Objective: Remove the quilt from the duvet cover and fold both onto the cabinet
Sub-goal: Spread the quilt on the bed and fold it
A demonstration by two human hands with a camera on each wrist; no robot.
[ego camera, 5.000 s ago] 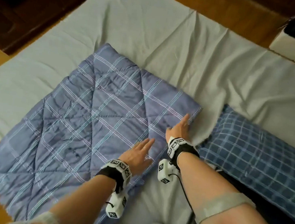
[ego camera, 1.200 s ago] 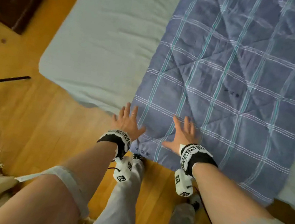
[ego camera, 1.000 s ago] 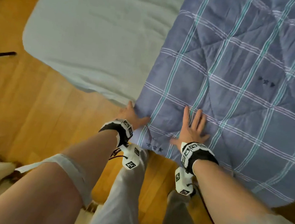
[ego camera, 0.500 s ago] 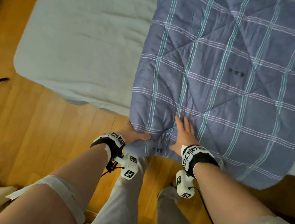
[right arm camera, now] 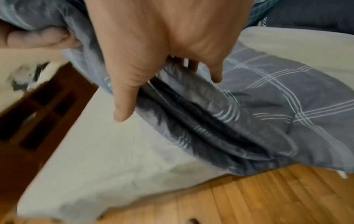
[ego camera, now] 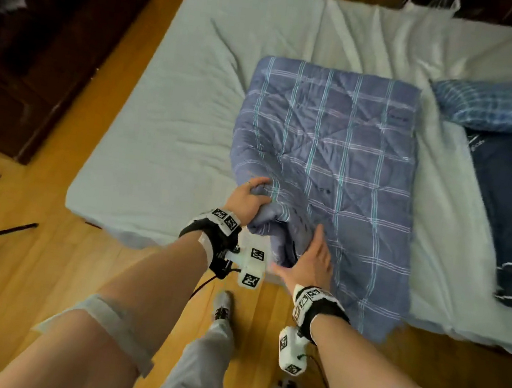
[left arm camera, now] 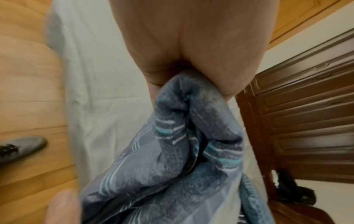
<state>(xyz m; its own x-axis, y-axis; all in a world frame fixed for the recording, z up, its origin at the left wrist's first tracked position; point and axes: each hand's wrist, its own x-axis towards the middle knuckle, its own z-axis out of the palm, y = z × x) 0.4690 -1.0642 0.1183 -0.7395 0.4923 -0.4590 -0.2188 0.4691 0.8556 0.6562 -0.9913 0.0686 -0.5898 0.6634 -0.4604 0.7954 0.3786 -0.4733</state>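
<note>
Quilt corner bunched in left hand, print blurred

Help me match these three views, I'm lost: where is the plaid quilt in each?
Head: quilt lies centre on the pale sheet, near corner gripped by the left hand.
Left wrist: quilt bunched lower centre, below the left hand.
Right wrist: quilt crosses from upper left to right.
Shared landmark: the pale sheet under it.
</note>
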